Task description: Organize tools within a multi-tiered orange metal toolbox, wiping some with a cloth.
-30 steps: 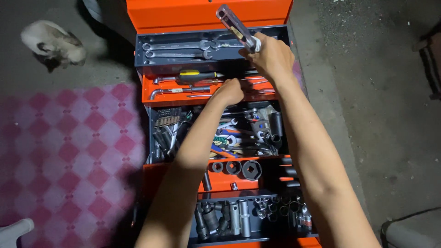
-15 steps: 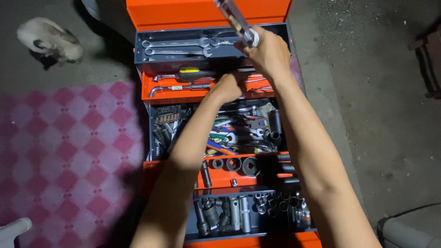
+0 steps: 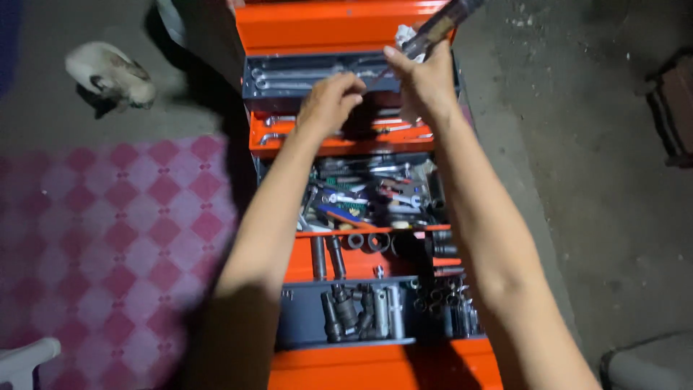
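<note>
An orange fold-out metal toolbox [image 3: 325, 25] stands open on the ground in front of me. My right hand [image 3: 426, 83] is raised over its far end, shut on a long dark-handled tool [image 3: 444, 22] that points up and to the right, with a white scrap [image 3: 404, 32] by the fingers. My left hand [image 3: 328, 101] hovers with curled fingers over the far grey tray of wrenches [image 3: 289, 72], close to my right hand. Whether it holds anything is unclear. Below my arms lie a middle bin of mixed hand tools [image 3: 361, 195] and trays of sockets [image 3: 361, 310].
A cat [image 3: 108, 76] sits on the concrete at the far left. A pink checked mat [image 3: 108, 231] covers the ground left of the toolbox. A white object [image 3: 25, 357] shows at the bottom left, a grey one [image 3: 642, 365] at the bottom right, dark furniture [image 3: 671, 108] at the right edge.
My left hand has come up out of the far orange tray toward my right hand. The tool in my right hand has swung from pointing up-left to up-right. The view shifted.
</note>
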